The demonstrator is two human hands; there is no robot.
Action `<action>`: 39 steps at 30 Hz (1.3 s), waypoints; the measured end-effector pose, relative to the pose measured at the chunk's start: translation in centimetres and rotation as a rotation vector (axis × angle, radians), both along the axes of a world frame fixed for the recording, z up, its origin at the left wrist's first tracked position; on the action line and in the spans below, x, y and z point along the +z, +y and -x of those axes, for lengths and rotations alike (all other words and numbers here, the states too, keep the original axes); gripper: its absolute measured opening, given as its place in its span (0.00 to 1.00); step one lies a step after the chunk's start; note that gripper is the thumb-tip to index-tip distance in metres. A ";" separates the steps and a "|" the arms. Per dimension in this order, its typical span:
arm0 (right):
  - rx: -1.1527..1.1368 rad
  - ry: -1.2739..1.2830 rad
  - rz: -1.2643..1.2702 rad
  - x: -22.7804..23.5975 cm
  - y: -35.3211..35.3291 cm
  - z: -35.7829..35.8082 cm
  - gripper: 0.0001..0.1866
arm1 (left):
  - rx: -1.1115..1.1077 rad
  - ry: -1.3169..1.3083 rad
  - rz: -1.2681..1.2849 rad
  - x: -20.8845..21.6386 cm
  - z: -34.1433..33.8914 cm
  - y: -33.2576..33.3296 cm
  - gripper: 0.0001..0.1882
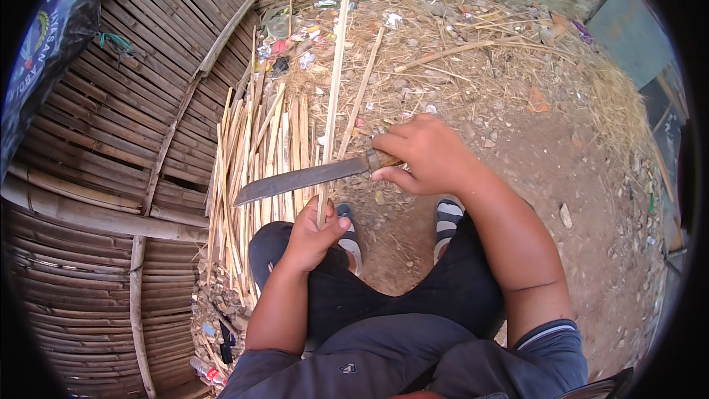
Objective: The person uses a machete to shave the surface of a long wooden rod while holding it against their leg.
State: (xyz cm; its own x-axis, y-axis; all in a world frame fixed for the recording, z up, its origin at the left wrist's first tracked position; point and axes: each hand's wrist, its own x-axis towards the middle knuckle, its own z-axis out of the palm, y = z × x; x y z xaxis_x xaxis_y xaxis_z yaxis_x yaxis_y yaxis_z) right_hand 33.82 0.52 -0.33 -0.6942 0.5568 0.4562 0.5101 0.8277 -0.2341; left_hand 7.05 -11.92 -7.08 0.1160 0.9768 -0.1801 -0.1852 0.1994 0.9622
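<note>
Bare dirt ground [561, 170] strewn with straw, beside a woven bamboo wall [111, 133].

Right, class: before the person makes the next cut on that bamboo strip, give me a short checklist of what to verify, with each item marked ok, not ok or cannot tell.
1. Left hand grips the long bamboo strip at its lower end: ok.
2. Right hand closed around the handle of the big knife: ok.
3. Blade lies across the strip, above the left hand: ok.
4. Left thumb clear of the blade edge: cannot tell; it sits close beneath it.
5. Feet in striped sandals clear of the blade: ok; they sit nearer the body.
6. Pile of split strips kept aside: not ok; it lies right under the blade.
</note>
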 end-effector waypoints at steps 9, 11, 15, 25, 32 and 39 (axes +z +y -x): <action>-0.171 0.149 0.027 -1.0 2.8 -2.5 0.24 | -0.029 0.084 0.018 -0.1 -0.2 0.2 0.18; -0.082 0.159 0.025 -0.6 2.1 -1.7 0.24 | -0.009 0.071 0.011 0.3 -0.2 0.2 0.18; -0.006 0.013 0.045 -0.1 0.9 -0.6 0.24 | 0.004 0.041 0.025 0.2 0.0 0.0 0.18; -0.148 0.189 0.155 -0.7 2.8 -2.6 0.22 | -0.017 0.208 -0.007 -0.3 -0.2 0.1 0.17; 0.012 0.063 0.178 0.2 1.5 -0.8 0.22 | 0.019 0.244 -0.091 -0.5 -0.3 0.1 0.16; -0.139 0.139 0.190 -0.4 2.5 -2.1 0.22 | 0.036 0.276 -0.061 -0.4 -0.6 0.2 0.16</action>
State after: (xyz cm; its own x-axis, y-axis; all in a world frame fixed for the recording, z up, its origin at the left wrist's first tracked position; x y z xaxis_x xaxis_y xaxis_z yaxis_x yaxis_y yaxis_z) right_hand 35.90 3.07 -0.73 -0.5432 0.7270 0.4200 0.5676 0.6866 -0.4543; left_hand 7.70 -11.70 -7.46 0.0355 0.9894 -0.1406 0.0798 0.1374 0.9873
